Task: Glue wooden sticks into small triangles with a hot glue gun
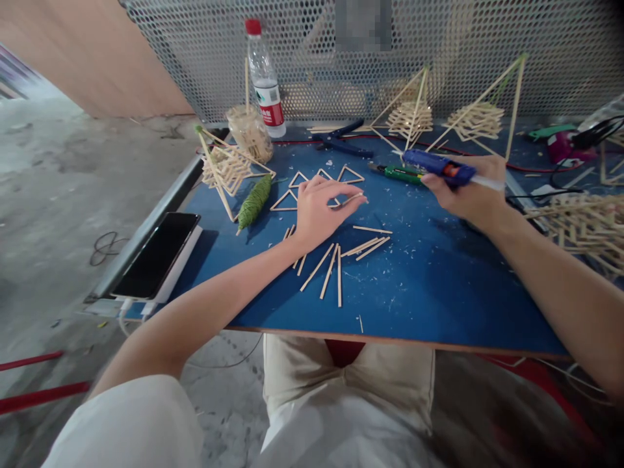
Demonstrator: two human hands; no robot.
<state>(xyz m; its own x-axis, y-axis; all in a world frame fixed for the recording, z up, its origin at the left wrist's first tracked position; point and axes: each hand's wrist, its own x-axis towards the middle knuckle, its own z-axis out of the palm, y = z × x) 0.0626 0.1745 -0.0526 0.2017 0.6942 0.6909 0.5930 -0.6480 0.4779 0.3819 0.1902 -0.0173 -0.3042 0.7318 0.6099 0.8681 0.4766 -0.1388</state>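
Note:
My left hand (316, 211) hovers over the blue table, thumb and forefinger pinching a thin wooden stick (349, 199). Small stick triangles (284, 201) lie behind and beside it, some partly hidden by the fingers. Nearer the table's front edge, loose wooden sticks (339, 279) are fanned out. My right hand (480, 198) is wrapped round a blue hot glue gun (431, 162), nozzle pointing left and a pale glue stick (490, 182) jutting from its rear. Just under the nozzle lies a green-handled cutter (397, 173).
Stick frames (227, 170) with lattices stand left and at the back. A bottle (267, 97), a jar of sticks (251, 140), green twine (256, 201), blue pliers (344, 144) and a phone (158, 253) share the table (414, 305). A perforated metal screen (312, 65) rises behind.

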